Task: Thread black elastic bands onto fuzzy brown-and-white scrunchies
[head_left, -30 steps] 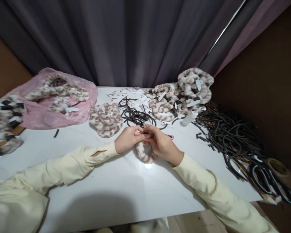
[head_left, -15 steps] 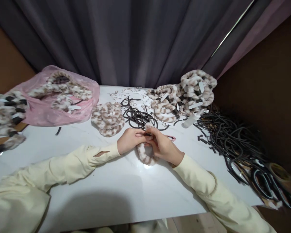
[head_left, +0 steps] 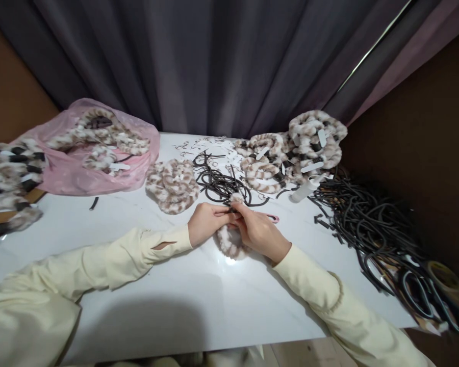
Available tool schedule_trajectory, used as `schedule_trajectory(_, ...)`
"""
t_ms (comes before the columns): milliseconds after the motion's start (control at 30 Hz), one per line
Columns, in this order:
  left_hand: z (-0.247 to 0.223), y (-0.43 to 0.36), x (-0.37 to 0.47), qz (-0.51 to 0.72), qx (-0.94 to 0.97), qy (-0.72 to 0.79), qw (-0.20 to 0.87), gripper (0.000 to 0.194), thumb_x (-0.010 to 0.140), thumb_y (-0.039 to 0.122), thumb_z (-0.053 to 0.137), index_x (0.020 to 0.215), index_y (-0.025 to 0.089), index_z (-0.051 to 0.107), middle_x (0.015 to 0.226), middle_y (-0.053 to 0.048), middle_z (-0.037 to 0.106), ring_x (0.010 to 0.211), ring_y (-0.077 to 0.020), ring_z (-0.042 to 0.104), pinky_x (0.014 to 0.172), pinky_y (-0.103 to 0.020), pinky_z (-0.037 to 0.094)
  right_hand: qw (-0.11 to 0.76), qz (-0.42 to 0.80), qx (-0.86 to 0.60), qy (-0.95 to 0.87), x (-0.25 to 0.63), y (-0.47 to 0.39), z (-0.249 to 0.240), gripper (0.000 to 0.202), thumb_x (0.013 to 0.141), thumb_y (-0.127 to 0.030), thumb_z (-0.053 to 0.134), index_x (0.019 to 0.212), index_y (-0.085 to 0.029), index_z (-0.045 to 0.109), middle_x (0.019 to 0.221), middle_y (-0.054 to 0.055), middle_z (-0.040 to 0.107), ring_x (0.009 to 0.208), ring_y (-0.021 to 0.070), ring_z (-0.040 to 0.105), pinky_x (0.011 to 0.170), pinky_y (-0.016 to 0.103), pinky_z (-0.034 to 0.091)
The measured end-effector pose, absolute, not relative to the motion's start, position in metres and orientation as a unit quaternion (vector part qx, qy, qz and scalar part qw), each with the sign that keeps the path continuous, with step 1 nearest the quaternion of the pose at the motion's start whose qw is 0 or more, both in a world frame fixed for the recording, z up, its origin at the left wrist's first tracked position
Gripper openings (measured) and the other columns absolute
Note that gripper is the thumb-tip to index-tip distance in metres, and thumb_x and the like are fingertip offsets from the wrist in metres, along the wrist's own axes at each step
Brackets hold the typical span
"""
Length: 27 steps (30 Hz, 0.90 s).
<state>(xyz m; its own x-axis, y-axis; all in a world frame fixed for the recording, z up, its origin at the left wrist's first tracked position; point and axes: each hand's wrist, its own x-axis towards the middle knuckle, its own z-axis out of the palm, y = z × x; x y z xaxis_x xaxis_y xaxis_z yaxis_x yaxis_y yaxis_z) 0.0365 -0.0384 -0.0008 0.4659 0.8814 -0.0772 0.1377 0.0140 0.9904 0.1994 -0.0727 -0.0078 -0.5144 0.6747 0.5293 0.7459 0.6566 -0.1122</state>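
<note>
A plush fur loop (head_left: 228,244), white with brownish patches, is pinched between my two hands over the middle of the white table (head_left: 176,300). My left hand (head_left: 207,222) grips it from the left with thumb and fingers together. From the other side my right hand (head_left: 260,229) closes its fingers on the same loop, near a small dark piece that the fingers mostly cover. Just behind the hands lies a tangle of black cords (head_left: 218,186). The pink end of a tool (head_left: 274,218) shows beside my right hand; the rest of it is hidden.
Left of centre sits a pile of fur loops (head_left: 173,186). A pink plastic bag (head_left: 137,176) holds more of them. Tagged fur loops (head_left: 317,137) are heaped at the back right, by a clear bottle (head_left: 304,189). Many black cords (head_left: 371,219) cover the right side.
The view has shifted slightly. Both hands stay on the fur loop, with only small finger movement.
</note>
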Motion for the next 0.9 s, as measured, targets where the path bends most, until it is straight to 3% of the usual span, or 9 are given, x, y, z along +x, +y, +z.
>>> schedule_trajectory(133,0.0,-0.04,0.037,0.316,0.62,0.425,0.579,0.028,0.068,0.031,0.064,0.087,0.012,0.073,0.079,-0.004,0.073,0.08,-0.0223,0.065,0.073,-0.027,0.05,0.281,-0.063,-0.406,-0.867,0.2,-0.073,-0.008,0.027,0.089,-0.016,0.036,0.115,-0.012,0.039,0.082,0.01,0.063,0.069,0.0206,0.062,0.057,0.029,0.047)
schedule_trajectory(367,-0.001,-0.043,0.037,0.321,0.639,0.439,0.545,0.036,0.068,0.031,0.064,0.095,0.01,0.07,0.091,-0.006,0.071,0.085,-0.0235,0.065,0.076,-0.028,0.05,0.276,-0.049,-0.385,-0.879,0.201,-0.071,-0.008,0.026,0.089,-0.016,0.034,0.113,-0.013,0.041,0.086,0.012,0.063,0.073,0.022,0.061,0.061,0.032,0.048)
schedule_trajectory(500,-0.003,-0.041,0.036,0.32,0.658,0.425,0.533,0.031,0.07,0.031,0.062,0.092,0.012,0.071,0.087,-0.005,0.072,0.084,-0.0232,0.065,0.075,-0.027,0.05,0.272,-0.06,-0.376,-0.884,0.201,-0.071,-0.006,0.025,0.088,-0.015,0.035,0.113,-0.012,0.04,0.085,0.012,0.063,0.074,0.0213,0.061,0.061,0.03,0.048)
schedule_trajectory(733,-0.003,-0.036,0.036,0.283,0.547,0.301,0.728,0.035,0.066,0.043,0.067,0.067,0.008,0.069,0.063,-0.006,0.069,0.064,-0.0182,0.064,0.065,-0.027,0.05,0.322,-0.068,-0.372,-0.868,0.203,-0.073,-0.003,0.019,0.085,-0.014,0.041,0.103,-0.018,0.042,0.075,0.006,0.062,0.063,0.0179,0.06,0.055,0.027,0.047)
schedule_trajectory(900,0.0,-0.02,0.036,0.252,0.4,0.36,0.804,0.034,0.063,0.046,0.067,0.063,0.012,0.064,0.055,-0.002,0.063,0.044,-0.0096,0.055,0.047,-0.021,0.045,0.326,-0.078,-0.388,-0.859,0.203,-0.072,-0.004,0.024,0.086,-0.017,0.043,0.11,-0.016,0.04,0.073,0.005,0.063,0.059,0.0174,0.06,0.053,0.026,0.046)
